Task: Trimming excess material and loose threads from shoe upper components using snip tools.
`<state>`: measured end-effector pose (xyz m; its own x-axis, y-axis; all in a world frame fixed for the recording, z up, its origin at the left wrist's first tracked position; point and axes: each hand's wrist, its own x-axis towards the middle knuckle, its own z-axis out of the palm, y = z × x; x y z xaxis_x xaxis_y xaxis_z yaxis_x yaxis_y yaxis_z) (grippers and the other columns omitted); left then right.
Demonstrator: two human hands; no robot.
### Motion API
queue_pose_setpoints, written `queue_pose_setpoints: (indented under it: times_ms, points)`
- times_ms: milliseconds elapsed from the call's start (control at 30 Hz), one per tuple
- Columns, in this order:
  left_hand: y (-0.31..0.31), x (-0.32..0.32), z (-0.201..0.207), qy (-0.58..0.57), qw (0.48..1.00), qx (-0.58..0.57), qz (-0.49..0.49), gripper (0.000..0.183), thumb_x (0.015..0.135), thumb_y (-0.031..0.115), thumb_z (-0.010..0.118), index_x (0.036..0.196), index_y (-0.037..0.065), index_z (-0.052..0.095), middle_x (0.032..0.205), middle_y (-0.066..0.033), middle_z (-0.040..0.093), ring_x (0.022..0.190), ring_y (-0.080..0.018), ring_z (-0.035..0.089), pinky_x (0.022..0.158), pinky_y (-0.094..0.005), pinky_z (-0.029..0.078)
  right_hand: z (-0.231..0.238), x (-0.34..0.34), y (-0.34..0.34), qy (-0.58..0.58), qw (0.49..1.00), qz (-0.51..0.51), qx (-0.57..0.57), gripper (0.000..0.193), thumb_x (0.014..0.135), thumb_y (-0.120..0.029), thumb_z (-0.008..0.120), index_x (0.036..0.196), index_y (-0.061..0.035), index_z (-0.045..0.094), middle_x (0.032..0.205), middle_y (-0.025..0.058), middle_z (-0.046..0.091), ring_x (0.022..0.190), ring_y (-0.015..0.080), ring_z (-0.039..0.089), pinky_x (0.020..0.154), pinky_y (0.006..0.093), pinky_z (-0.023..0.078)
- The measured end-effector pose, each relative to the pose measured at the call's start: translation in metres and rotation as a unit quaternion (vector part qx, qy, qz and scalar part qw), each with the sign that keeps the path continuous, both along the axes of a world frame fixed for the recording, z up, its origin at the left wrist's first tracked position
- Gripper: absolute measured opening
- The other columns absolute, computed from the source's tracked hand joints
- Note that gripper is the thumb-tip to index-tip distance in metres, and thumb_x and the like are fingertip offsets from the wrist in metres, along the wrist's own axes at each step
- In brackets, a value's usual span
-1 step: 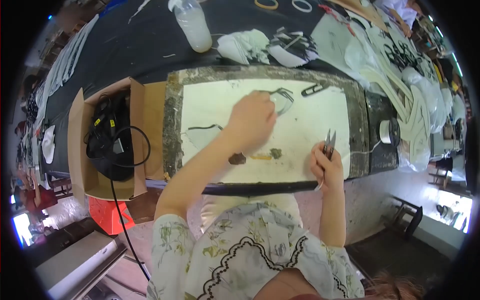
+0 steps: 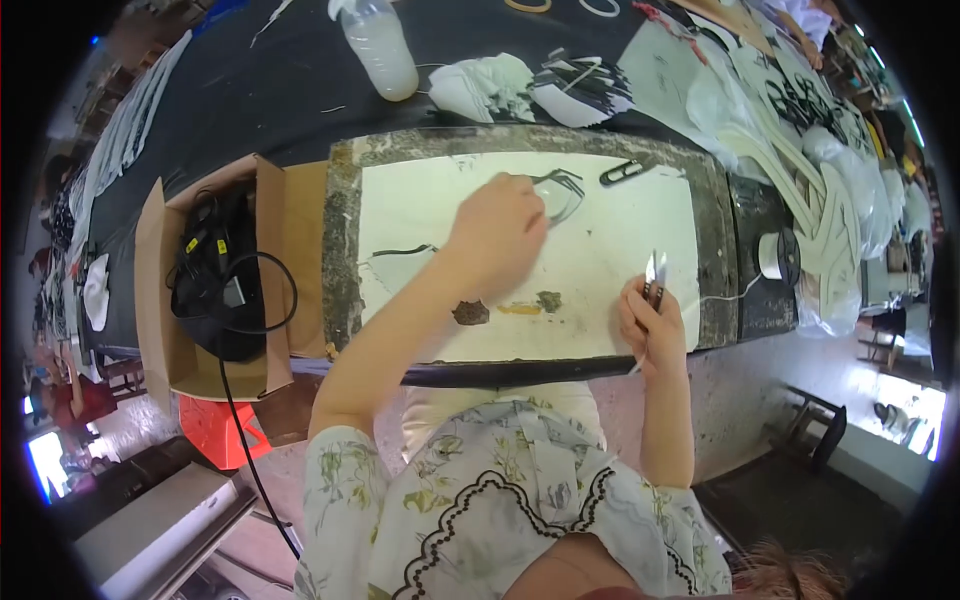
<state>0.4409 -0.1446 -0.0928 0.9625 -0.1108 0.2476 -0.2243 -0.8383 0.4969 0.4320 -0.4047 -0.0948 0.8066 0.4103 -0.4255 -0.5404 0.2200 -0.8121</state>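
My left hand is palm down over the white sheet, its fingers bunched on thin black strips that stick out to its right. The fingertips are hidden beneath the hand. Another black strip lies left of the wrist. My right hand is closed around small snips at the sheet's right side, with the blades pointing away from me and slightly apart. A narrow white end shows below that hand. A black-handled tool lies at the sheet's far right.
An open cardboard box with black cable and a dark device stands left of the stone board. A white thread runs to a spool at the right. Farther back are a plastic bottle and bundled white pieces beside black-and-white ones.
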Motion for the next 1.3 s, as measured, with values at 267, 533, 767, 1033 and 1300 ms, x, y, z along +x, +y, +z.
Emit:
queue_pose_setpoints:
  times_ms: [267,533,767,1033,1300]
  points:
    - [-0.01,-0.064,0.003,-0.264,0.959,0.103,-0.025,0.024,0.074,0.009,0.066,0.097,0.002,0.067,0.09,-0.0077,0.064,0.087,-0.0264,0.062,0.075,-0.0365,0.052,0.005,0.009,0.003,-0.036,0.988,-0.04,-0.144,0.012,0.088,-0.014,0.066,0.083,-0.0041,0.062,0.059,-0.0063,0.044,0.047,0.0022,0.035,0.043,0.0201,0.024]
    - [-0.039,-0.102,-0.039,-0.154,0.988,0.001,-0.012,0.031,0.067,0.009,0.062,0.097,0.001,0.063,0.097,-0.0097,0.062,0.09,-0.0253,0.06,0.077,-0.0362,0.05,0.005,0.011,0.052,-0.107,0.979,0.109,-0.132,0.016,0.097,-0.02,0.057,0.096,-0.0039,0.057,0.065,-0.0031,0.054,0.05,0.0031,0.047,0.041,0.0205,0.027]
    - [-0.032,-0.111,-0.035,-0.211,0.976,-0.036,-0.031,0.029,0.07,0.006,0.064,0.098,0.0,0.063,0.102,-0.0101,0.063,0.094,-0.0269,0.061,0.081,-0.0368,0.049,-0.019,0.03,0.068,-0.042,0.985,0.12,-0.113,0.023,0.102,-0.026,0.049,0.104,-0.0033,0.052,0.098,0.0115,0.069,0.075,0.0133,0.069,0.047,0.0171,0.036]
    - [-0.021,-0.094,-0.023,-0.126,0.992,0.021,-0.015,0.021,0.076,0.011,0.072,0.093,0.004,0.064,0.097,-0.0081,0.065,0.09,-0.0266,0.062,0.076,-0.0364,0.051,-0.008,0.027,0.066,-0.096,0.978,0.128,-0.136,0.021,0.102,-0.023,0.048,0.097,-0.0026,0.051,0.086,0.0094,0.066,0.062,0.0098,0.061,0.05,0.0215,0.043]
    - [0.004,-0.065,-0.009,0.028,0.952,-0.235,0.195,0.009,0.088,0.011,0.062,0.088,0.002,0.062,0.075,-0.0094,0.063,0.062,-0.0235,0.059,0.058,-0.0353,0.048,-0.005,0.007,0.07,-0.046,0.992,0.107,-0.054,0.023,0.102,-0.025,0.048,0.096,-0.0035,0.05,0.101,0.0146,0.07,0.067,0.0078,0.063,0.036,0.0177,0.029]
